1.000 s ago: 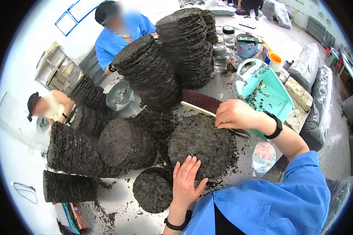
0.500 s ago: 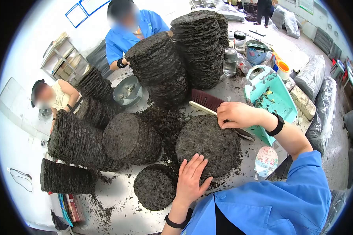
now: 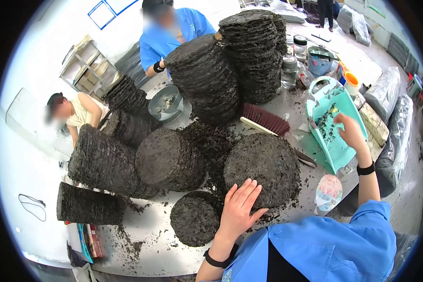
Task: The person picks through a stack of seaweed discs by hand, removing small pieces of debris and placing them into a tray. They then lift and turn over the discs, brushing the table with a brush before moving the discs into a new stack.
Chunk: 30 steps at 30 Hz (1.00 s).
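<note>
My left hand (image 3: 242, 207) lies with spread fingers on the lower left edge of a round, dark, seaweed-like stack (image 3: 263, 167). My right hand (image 3: 350, 131) is over the turquoise dustpan (image 3: 336, 157), its fingers bent; whether they hold a small scrap is too small to tell. Dark and pale scraps lie in the dustpan. Behind the round stack rests a brush (image 3: 266, 119) with dark red bristles and a pale handle. A dark-handled tool (image 3: 305, 158) sticks out at the stack's right side. A smaller round stack (image 3: 195, 220) stands left of my left hand.
Tall dark stacks (image 3: 204, 80) rise behind, with more at the left. A grey bowl (image 3: 166, 104), jars (image 3: 289, 70), a blue bucket (image 3: 320, 61) and a round label (image 3: 329, 190) are on the table (image 3: 150, 256). Two people are across the table, another stands far back.
My right hand has left the round stack's upper edge and moved right, over the dustpan. My left hand stays on the stack. The whole view has shifted slightly.
</note>
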Motion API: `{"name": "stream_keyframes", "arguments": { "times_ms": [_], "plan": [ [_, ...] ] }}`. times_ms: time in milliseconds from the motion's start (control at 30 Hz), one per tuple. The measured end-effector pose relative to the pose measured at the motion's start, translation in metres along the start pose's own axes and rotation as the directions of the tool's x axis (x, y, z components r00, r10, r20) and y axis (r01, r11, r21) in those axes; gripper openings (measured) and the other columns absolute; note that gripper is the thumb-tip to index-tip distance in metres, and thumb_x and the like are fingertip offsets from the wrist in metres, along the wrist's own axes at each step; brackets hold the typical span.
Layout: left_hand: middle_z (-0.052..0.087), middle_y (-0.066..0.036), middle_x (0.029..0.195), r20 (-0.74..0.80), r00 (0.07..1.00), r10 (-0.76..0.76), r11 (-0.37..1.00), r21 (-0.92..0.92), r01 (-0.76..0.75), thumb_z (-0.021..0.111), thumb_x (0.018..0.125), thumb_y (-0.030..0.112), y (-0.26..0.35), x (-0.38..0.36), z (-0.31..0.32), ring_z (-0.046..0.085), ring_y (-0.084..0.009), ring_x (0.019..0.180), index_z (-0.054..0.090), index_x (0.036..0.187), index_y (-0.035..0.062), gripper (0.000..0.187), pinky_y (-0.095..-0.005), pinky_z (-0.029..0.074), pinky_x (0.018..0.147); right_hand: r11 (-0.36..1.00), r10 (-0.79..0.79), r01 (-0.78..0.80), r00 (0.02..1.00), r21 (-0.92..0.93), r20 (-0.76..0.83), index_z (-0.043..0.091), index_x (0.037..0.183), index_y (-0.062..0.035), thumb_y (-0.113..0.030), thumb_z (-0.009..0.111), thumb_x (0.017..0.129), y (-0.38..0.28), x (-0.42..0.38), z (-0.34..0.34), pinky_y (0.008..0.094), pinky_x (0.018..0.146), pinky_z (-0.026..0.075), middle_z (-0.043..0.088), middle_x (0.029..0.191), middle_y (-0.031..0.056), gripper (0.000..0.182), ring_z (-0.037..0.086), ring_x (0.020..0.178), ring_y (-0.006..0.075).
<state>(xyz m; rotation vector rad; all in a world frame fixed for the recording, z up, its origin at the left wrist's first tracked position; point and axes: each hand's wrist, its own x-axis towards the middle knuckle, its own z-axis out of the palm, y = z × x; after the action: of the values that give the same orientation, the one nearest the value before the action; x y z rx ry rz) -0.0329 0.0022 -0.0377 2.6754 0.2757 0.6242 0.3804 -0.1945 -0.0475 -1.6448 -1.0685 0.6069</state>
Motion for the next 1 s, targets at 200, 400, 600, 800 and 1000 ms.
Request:
{"name": "stream_keyframes", "arguments": {
  "times_ms": [200,400,600,800,1000],
  "plan": [
    [0.06,-0.01,0.134,0.034,0.999,0.014,1.0,0.027,-0.015,0.074,0.084,0.035,0.005,0.004,-0.006,0.052,-0.0272,0.131,0.062,0.129,0.009,0.053,-0.0479,0.036,0.111,0.994,-0.007,0.011,0.999,0.106,-0.043,0.062,0.122,-0.0029,0.002,0.057,0.089,-0.031,-0.02,0.087,0.0332,0.094,0.049,0.064,0.109,0.0095,0.034,0.062,0.105,0.0223],
    [0.057,-0.013,0.135,-0.009,1.0,0.012,0.999,0.045,-0.012,0.074,0.083,0.041,0.006,0.002,-0.01,0.051,-0.0295,0.131,0.058,0.135,0.0103,0.063,-0.0509,0.036,0.109,0.966,-0.253,0.256,0.964,0.027,-0.082,0.059,0.126,-0.0017,-0.005,0.058,0.091,-0.053,-0.019,0.159,0.0351,0.1,0.044,0.058,0.122,0.0112,0.035,0.056,0.116,0.0224],
    [0.051,-0.016,0.144,0.049,0.999,0.012,0.958,0.286,-0.025,0.069,0.085,0.05,0.017,0.011,-0.002,0.045,-0.032,0.136,0.052,0.141,0.0095,0.071,-0.0537,0.033,0.11,0.945,-0.146,0.156,0.988,0.287,-0.055,0.056,0.133,-0.004,-0.02,0.061,0.098,-0.052,-0.024,0.166,0.032,0.099,0.043,0.052,0.131,0.0081,0.039,0.05,0.122,0.0186],
    [0.062,-0.02,0.128,-0.344,0.9,-0.27,0.939,-0.301,0.167,0.048,0.099,0.017,0.004,0.018,-0.043,0.058,-0.0272,0.12,0.053,0.135,-0.0039,0.042,-0.0389,0.043,0.105,0.965,-0.057,0.074,0.996,0.251,-0.072,0.057,0.132,-0.0065,-0.015,0.064,0.094,-0.05,-0.027,0.176,0.0334,0.099,0.042,0.05,0.132,0.0057,0.04,0.049,0.123,0.0193],
    [0.049,-0.012,0.145,-0.381,0.353,-0.855,0.314,-0.92,-0.233,0.047,0.101,0.051,-0.074,-0.004,-0.065,0.05,-0.0298,0.129,0.038,0.146,0.0043,0.066,-0.0453,0.042,0.109,0.985,-0.133,0.146,0.981,0.089,-0.138,0.06,0.126,-0.0095,-0.008,0.071,0.082,-0.05,-0.03,0.18,0.033,0.095,0.044,0.049,0.132,0.0063,0.045,0.05,0.121,0.0203]
  ]
}}
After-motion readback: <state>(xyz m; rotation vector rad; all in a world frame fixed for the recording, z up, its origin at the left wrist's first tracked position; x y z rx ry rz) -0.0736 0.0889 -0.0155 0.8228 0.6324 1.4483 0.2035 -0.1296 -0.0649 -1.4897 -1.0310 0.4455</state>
